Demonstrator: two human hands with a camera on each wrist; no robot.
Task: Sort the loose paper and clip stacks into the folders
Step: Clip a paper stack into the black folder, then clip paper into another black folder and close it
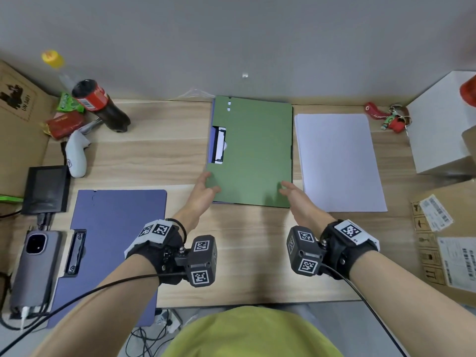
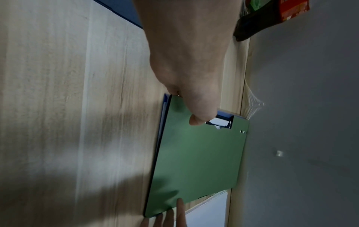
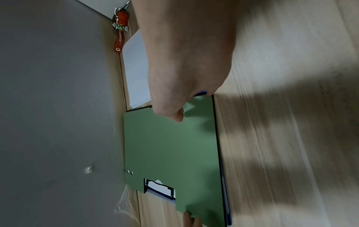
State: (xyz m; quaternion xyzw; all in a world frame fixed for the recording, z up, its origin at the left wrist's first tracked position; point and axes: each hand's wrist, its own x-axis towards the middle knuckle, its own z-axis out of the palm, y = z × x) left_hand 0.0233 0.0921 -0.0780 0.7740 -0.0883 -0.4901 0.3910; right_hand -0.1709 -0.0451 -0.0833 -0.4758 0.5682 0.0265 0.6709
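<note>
A green folder (image 1: 253, 153) lies in the middle of the desk, with a blue layer showing under its left edge and a black clip (image 1: 219, 146) over white paper in its notch. My left hand (image 1: 207, 185) pinches its near left corner, thumb (image 2: 196, 121) on the cover. My right hand (image 1: 287, 190) pinches the near right corner, thumb (image 3: 177, 117) on top. How the fingers of either hand lie below is hidden. A stack of loose white paper (image 1: 337, 161) lies right of the folder. A blue folder (image 1: 116, 240) lies at the near left.
A phone (image 1: 36, 266) rests on the blue folder's clip end, beside a black box (image 1: 46, 189). A cola bottle (image 1: 100, 104), snack packs and a white controller (image 1: 76, 155) crowd the back left. A red keychain (image 1: 386, 119) and cardboard boxes (image 1: 448, 253) stand at the right.
</note>
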